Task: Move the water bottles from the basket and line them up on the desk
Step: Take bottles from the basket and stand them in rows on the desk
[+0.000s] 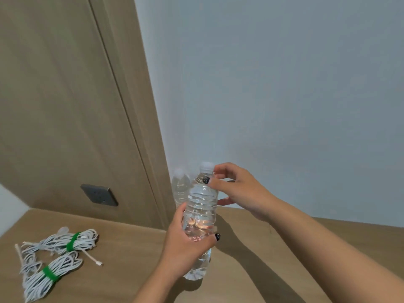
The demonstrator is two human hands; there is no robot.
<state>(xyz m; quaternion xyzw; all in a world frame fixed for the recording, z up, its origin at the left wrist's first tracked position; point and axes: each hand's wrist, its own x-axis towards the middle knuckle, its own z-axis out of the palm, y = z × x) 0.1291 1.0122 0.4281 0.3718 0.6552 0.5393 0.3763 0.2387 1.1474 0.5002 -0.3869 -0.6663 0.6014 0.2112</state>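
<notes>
Left hand point(188, 241) and right hand point(236, 189) grip one bottle point(201, 215) (second bottle point(180, 189) behind), cable bundles point(54, 256) leftward

Views: one only, the head camera, so no second view shares any part of the scene.
Position: above the near edge of the desk point(131, 270), on the person's head.
Facing: forward and down, toward the room corner where the wooden panel point(65, 106) meets the pale wall point(284, 84).
Tilt: the picture leans; the panel's edges run slanted and the desk's back edge slopes.
Nearness: close; both forearms enter from the bottom edge and fill the lower right.
Lens: wide-angle, straight edges bowing toward the borders.
Coverage: wall and panel above, desk surface along the bottom.
</notes>
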